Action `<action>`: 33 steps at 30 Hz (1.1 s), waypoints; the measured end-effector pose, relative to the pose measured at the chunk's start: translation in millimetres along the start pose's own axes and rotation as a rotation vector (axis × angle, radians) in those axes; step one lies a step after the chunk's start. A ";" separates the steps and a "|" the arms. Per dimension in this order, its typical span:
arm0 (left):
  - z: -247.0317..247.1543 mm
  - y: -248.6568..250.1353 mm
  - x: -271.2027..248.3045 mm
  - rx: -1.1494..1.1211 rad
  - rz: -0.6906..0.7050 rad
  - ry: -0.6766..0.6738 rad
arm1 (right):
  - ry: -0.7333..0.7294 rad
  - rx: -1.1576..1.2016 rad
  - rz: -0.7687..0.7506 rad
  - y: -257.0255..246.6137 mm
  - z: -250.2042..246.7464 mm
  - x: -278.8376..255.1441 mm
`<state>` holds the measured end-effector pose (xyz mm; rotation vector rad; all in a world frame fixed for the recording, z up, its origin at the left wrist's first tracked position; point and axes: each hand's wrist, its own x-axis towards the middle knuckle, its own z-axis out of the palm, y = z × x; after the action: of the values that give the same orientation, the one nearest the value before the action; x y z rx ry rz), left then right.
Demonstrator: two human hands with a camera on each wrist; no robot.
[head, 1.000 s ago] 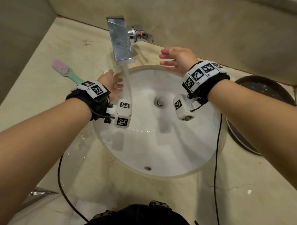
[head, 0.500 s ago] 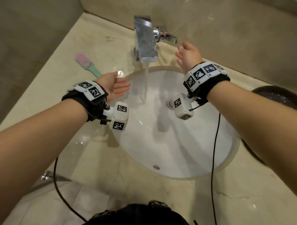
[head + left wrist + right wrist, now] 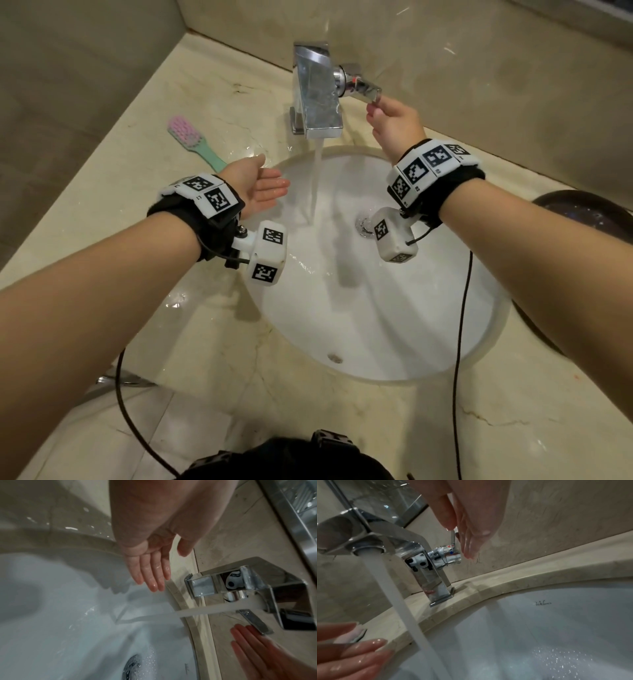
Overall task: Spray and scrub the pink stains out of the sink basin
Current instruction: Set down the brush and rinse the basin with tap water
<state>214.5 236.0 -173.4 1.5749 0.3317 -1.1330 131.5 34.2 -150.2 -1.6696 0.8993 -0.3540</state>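
Note:
The white sink basin [image 3: 376, 325] is wet and no pink shows in it. Water [image 3: 317, 178] runs from the chrome faucet [image 3: 317, 92] toward the drain [image 3: 363, 226]. My right hand [image 3: 394, 126] is up at the faucet lever [image 3: 363, 88]. Its straight, wet fingers [image 3: 471, 545] lie against the lever [image 3: 453, 538], and the thumb tip is at the lever's end. My left hand [image 3: 263, 185] hovers palm up over the basin's left rim, left of the stream. Its fingers [image 3: 150, 574] are straight, wet and empty.
A brush [image 3: 188, 137] with pink bristles and a teal handle lies on the marble counter [image 3: 171, 102] left of the faucet. A dark round bowl-like object [image 3: 589, 219] sits at the right. Puddles wet the counter by the left rim. A wall stands close behind the faucet.
My right hand has risen from above the basin's back rim to the faucet lever and now touches it. The left hand has stayed by the left rim, outside the stream.

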 end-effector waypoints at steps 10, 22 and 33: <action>3.9 4.5 -4.4 0.013 0.012 -0.011 | -0.031 -0.150 -0.082 -3.8 -4.2 -9.4; 19.1 5.4 -8.7 0.044 0.006 -0.043 | -0.011 -0.122 0.009 4.0 -17.4 -11.1; 54.2 -0.8 1.0 -0.099 -0.053 -0.081 | 0.160 -0.038 0.195 70.9 -87.1 -24.9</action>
<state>188.2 188.7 -170.7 1.4369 0.3710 -1.2000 31.9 -12.6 -183.7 -1.5887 1.1849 -0.3424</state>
